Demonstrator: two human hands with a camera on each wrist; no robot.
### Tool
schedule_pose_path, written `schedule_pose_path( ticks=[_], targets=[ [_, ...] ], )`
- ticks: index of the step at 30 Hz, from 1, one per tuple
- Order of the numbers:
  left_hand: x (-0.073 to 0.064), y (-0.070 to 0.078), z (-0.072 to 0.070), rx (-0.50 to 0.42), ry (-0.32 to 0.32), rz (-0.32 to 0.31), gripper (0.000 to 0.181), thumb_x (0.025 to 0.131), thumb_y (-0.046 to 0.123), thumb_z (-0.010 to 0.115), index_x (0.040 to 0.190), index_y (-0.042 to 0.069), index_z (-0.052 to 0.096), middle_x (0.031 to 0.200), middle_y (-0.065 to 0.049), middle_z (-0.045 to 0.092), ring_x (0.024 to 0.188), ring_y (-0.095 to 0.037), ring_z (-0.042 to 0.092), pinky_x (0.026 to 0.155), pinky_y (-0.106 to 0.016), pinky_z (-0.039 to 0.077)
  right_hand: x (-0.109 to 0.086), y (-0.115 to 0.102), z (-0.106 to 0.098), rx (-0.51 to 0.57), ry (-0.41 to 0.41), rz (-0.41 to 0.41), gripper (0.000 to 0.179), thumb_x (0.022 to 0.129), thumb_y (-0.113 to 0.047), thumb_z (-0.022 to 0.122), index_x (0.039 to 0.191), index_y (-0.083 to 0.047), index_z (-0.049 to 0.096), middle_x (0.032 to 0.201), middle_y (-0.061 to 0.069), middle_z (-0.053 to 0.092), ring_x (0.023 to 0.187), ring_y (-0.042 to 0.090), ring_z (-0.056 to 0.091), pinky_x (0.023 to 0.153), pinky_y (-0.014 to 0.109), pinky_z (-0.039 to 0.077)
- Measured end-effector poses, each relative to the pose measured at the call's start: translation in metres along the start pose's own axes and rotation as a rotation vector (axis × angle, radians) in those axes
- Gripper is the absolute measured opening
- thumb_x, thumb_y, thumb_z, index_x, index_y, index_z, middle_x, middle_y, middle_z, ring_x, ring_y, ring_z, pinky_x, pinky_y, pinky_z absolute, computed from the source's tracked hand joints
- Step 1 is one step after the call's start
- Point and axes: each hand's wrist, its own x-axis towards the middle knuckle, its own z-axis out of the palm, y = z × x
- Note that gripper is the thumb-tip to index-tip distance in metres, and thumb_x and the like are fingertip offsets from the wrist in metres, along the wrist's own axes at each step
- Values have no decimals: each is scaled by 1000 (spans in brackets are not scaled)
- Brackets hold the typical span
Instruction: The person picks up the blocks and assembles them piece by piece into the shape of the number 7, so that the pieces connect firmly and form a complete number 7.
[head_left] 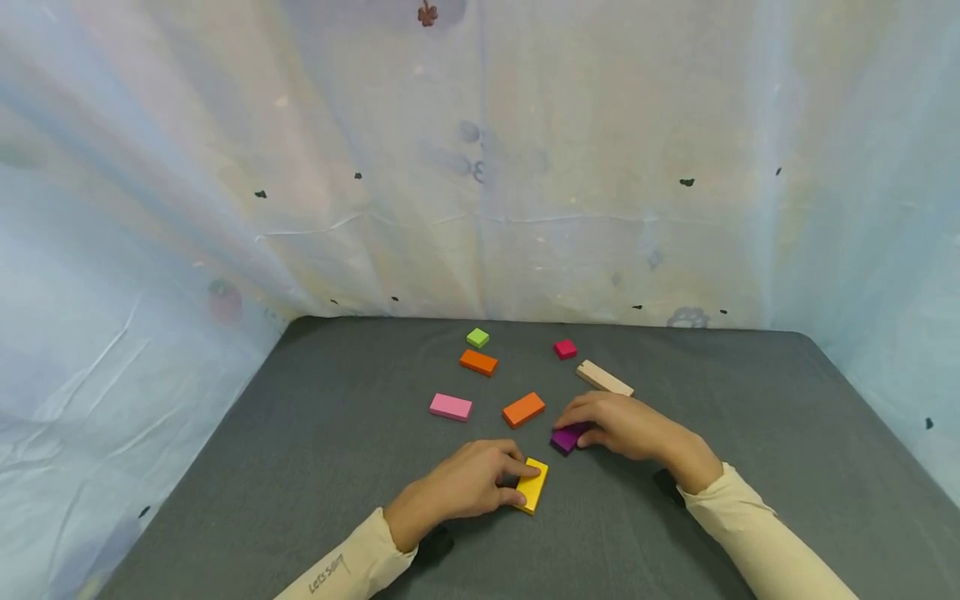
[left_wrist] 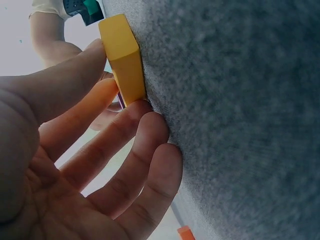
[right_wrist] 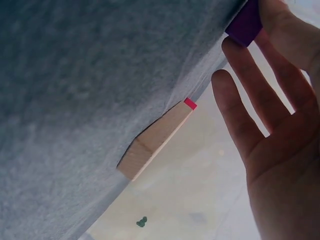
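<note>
In the head view my left hand [head_left: 468, 479] pinches a yellow rectangular block [head_left: 534, 488] lying on the dark cloth. The left wrist view shows the thumb on one end of this yellow block [left_wrist: 125, 60] and fingertips at its other end and side. To the right, my right hand [head_left: 626, 427] grips a purple block [head_left: 565, 440] between thumb and fingers, partly covering it. In the right wrist view only one end of the purple block [right_wrist: 245, 24] shows; the last two fingers are stretched out below it.
Beyond the hands lie two orange blocks [head_left: 523, 410] [head_left: 478, 362], a pink block [head_left: 451, 407], a small green block [head_left: 477, 337], a small red block [head_left: 566, 349] and a plain wooden block [head_left: 603, 379]. A pale curtain [head_left: 525, 183] hangs behind the grey cloth-covered table [head_left: 337, 433].
</note>
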Motion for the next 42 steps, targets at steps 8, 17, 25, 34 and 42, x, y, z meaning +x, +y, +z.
schedule_pose_path(
  ticks=[8, 17, 25, 34, 42],
  targets=[
    [-2, -1, 2, 1, 0, 1, 41, 88, 35, 75, 128, 32, 68, 107, 13, 65, 75, 3, 51, 68, -14, 44, 5, -5, 2, 20, -16, -11, 34, 90, -18, 73, 123, -20, 70, 124, -5, 68, 118, 15, 63, 99, 40, 51],
    [-3, 2, -1, 22, 0, 18, 41, 89, 34, 74, 129, 31, 67, 109, 13, 66, 85, 3, 54, 75, -16, 47, 8, -9, 2, 19, -14, -17, 34, 90, -18, 73, 123, -22, 71, 124, -8, 68, 118, 14, 62, 99, 41, 51],
    [-4, 5, -2, 44, 3, 16, 41, 89, 35, 75, 128, 30, 68, 110, 14, 66, 91, 2, 57, 80, -18, 49, 12, -14, 2, 13, -19, -42, 33, 91, -19, 72, 123, -24, 71, 124, -9, 68, 120, 15, 61, 100, 41, 50],
    [-3, 7, 0, 67, 8, 23, 42, 87, 37, 76, 127, 31, 68, 110, 14, 67, 91, 1, 57, 82, -20, 50, 14, -17, 4, 36, -43, -47, 31, 91, -17, 72, 121, -24, 72, 125, -8, 68, 120, 15, 61, 101, 40, 50],
    [-4, 5, -2, 76, -8, 5, 41, 87, 37, 76, 127, 32, 69, 110, 14, 67, 90, 1, 55, 82, -21, 49, 17, -22, 4, 55, -41, -72, 29, 91, -17, 72, 120, -23, 72, 123, -8, 68, 117, 12, 62, 99, 38, 52]
  ],
)
